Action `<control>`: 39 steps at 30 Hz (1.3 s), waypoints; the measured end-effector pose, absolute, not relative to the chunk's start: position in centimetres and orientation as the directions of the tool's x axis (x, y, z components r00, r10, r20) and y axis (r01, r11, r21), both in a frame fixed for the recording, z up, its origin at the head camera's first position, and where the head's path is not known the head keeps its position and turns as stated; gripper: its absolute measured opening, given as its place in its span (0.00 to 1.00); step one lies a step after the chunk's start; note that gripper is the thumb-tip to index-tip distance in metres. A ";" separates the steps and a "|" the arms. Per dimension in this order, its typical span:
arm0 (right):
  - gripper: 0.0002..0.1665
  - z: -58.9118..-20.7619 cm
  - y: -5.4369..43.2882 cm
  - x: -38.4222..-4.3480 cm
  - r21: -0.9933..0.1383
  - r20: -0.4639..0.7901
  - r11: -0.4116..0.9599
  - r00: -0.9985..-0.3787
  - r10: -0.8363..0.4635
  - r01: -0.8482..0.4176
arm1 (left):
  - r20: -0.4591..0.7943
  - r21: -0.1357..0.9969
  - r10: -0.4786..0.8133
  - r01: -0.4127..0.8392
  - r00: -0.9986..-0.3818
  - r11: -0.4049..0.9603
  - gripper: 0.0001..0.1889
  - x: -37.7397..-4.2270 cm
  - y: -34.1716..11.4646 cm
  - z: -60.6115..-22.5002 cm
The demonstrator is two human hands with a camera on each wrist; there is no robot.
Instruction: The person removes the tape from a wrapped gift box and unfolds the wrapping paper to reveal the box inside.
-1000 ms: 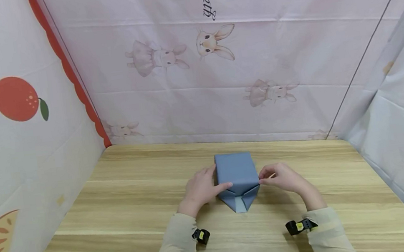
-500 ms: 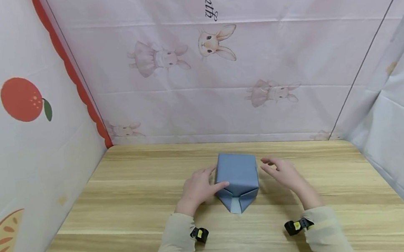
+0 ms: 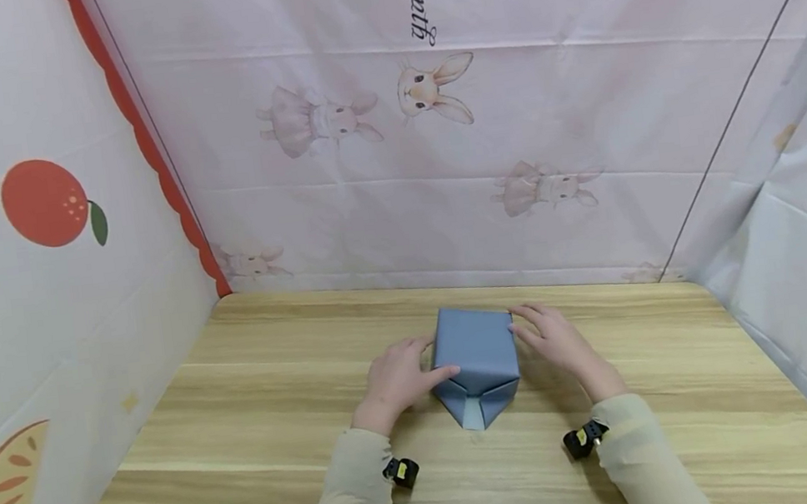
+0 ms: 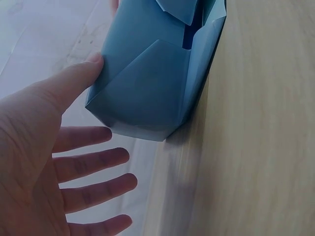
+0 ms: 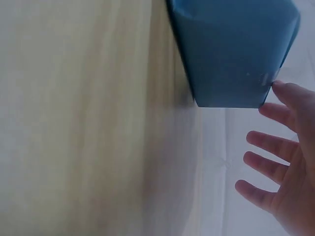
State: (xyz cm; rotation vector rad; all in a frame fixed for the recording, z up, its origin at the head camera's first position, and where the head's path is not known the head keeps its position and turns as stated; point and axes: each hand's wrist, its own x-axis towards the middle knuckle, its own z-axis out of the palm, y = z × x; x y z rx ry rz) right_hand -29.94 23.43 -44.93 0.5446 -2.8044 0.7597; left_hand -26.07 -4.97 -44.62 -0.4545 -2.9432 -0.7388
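A box wrapped in blue paper [image 3: 476, 340] sits on the wooden table, with folded, pointed flaps [image 3: 478, 402] at its near end. My left hand [image 3: 396, 379] lies along the box's left side. Its thumb rests on the top near the front-left edge, and in the left wrist view the fingers [image 4: 93, 164] spread out straight below the box. At the far right corner, my right hand [image 3: 554, 339] touches the box with thumb and index fingertip. The other fingers [image 5: 268, 142] of that hand extend loosely past the corner in the right wrist view.
The wooden table [image 3: 245, 439] meets a pink rabbit-print cloth [image 3: 371, 231] close behind the box. White fruit-print cloth [image 3: 80, 325] hangs along the left and right sides. Black straps with small cameras [image 3: 402, 472] are on both wrists.
My right hand has let go of the box's near right side, moved away and come to its far right corner. The box has turned slightly clockwise. My left hand stays nearly in place.
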 end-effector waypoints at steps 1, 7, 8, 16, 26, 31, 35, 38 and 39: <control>0.27 -44.9 23.4 -30.0 -0.441 0.270 0.804 -0.913 -0.304 -0.398 | 0.143 0.449 0.265 0.301 -0.954 0.841 0.42 -26.1 -5.0 -44.6; 0.26 -45.1 23.8 -30.0 -0.411 0.283 0.812 -0.905 -0.319 -0.415 | 0.159 0.421 0.246 0.291 -0.956 0.859 0.40 -26.1 -5.0 -44.5; 0.26 -45.1 23.9 -29.9 -0.409 0.284 0.813 -0.905 -0.318 -0.414 | 0.165 0.419 0.238 0.286 -0.957 0.862 0.39 -26.0 -5.0 -44.5; 0.25 -45.2 24.4 -28.7 -0.376 0.304 0.833 -0.903 -0.303 -0.406 | 0.243 0.412 0.153 0.245 -0.958 0.878 0.31 -25.9 -4.9 -44.2; 0.18 -44.5 24.4 -26.7 -0.317 0.358 0.836 -0.872 -0.332 -0.449 | 0.260 0.388 0.121 0.218 -0.958 0.895 0.32 -25.9 -4.7 -44.1; 0.13 -44.1 24.2 -25.8 -0.305 0.368 0.828 -0.860 -0.353 -0.470 | 0.240 0.386 0.138 0.224 -0.961 0.895 0.37 -25.8 -4.6 -43.9; 0.11 -43.9 24.1 -25.2 -0.310 0.358 0.827 -0.863 -0.356 -0.470 | 0.206 0.379 0.153 0.223 -0.967 0.898 0.39 -25.6 -4.6 -43.9; 0.10 -43.9 24.0 -24.9 -0.314 0.352 0.826 -0.865 -0.357 -0.469 | 0.175 0.379 0.176 0.231 -0.969 0.896 0.41 -25.5 -4.6 -43.9; 0.10 -43.8 24.0 -24.8 -0.316 0.349 0.825 -0.866 -0.357 -0.468 | 0.166 0.383 0.184 0.236 -0.969 0.893 0.42 -25.5 -4.6 -43.9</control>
